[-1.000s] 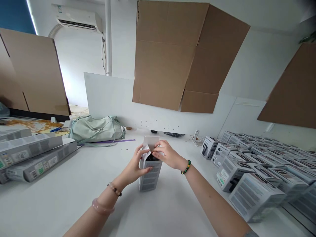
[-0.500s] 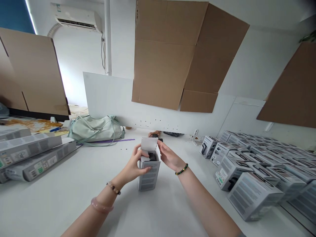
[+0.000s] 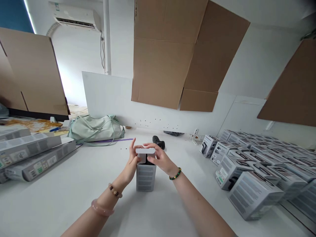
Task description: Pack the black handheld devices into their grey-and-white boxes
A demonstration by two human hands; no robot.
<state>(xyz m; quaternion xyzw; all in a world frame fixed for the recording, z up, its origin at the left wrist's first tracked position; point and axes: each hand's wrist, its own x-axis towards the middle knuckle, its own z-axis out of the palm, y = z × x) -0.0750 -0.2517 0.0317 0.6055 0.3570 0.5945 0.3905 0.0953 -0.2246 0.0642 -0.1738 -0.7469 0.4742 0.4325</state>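
A small grey-and-white carton [image 3: 145, 179] stands upright on the white table in front of me, its white top flap [image 3: 145, 151] bent over toward me and not fully down. Between the side flaps a dark gap shows the inside. My left hand [image 3: 132, 163] grips the carton's left upper edge, with thumb on the left flap and the index finger raised. On the right, my right hand [image 3: 160, 158] holds the top flap and right side flap with curled fingers and thumb. Behind the carton a black handheld device [image 3: 158, 143] lies on the table.
Rows of similar closed cartons [image 3: 256, 194] fill the right side. Flattened or long cartons [image 3: 41, 159] lie at the left, near a pale green bag [image 3: 96, 129]. A white bracket [image 3: 195, 136] stands by the back wall, close to a dark plastic packet [image 3: 173, 133].
The carton's raised top flap has been folded toward me, and the side flaps are pushed inward. My right hand has moved from beside the carton onto its top, uncovering the black device behind.
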